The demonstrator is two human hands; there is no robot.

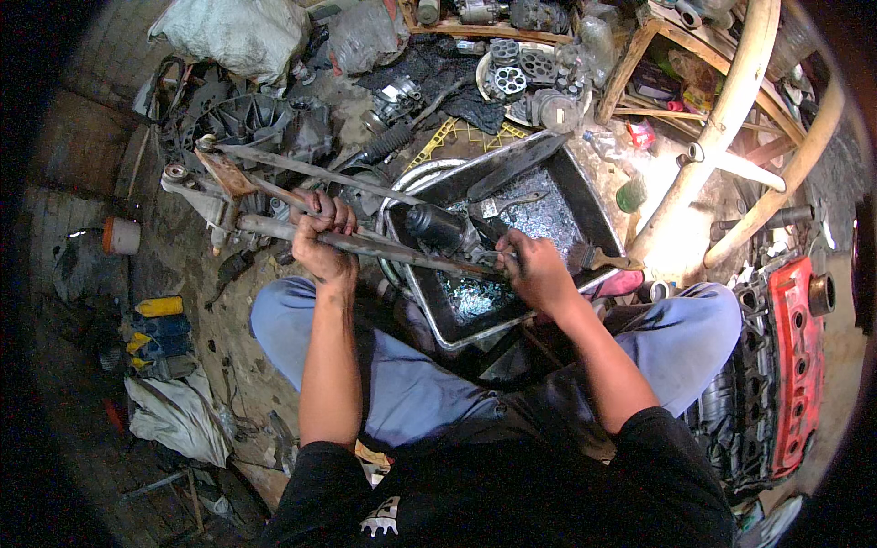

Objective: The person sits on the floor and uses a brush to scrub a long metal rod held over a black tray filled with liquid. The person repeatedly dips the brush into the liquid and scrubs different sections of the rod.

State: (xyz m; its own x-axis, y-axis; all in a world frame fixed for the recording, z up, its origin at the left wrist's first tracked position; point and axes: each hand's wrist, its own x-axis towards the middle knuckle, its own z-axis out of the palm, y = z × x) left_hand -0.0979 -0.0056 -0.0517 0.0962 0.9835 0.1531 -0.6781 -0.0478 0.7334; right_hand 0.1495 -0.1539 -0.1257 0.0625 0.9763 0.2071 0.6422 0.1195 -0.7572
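Note:
My left hand [323, 236] is closed around a long metal tube [397, 253] and a thinner rod beside it. Together they belong to a linkage with a cast metal bracket [209, 195] at its far left end. My right hand [524, 264] is at the tube's right end, its fingers curled around a small part hidden by the grip. Between the hands, a black cylindrical motor-like part [435, 226] sits over a black rectangular tray [452, 339] of shiny liquid. One paintbrush [510, 203] lies across the tray, and another paintbrush [603, 259] rests at its right rim.
Metal housings [250, 123] lie on the floor at upper left. A round dish of engine parts [510, 79] stands beyond the tray. Thick wooden poles [719, 130] rise at right, above a red engine cover [795, 370]. Yellow bottles [159, 306] and a white bucket [123, 235] are at left.

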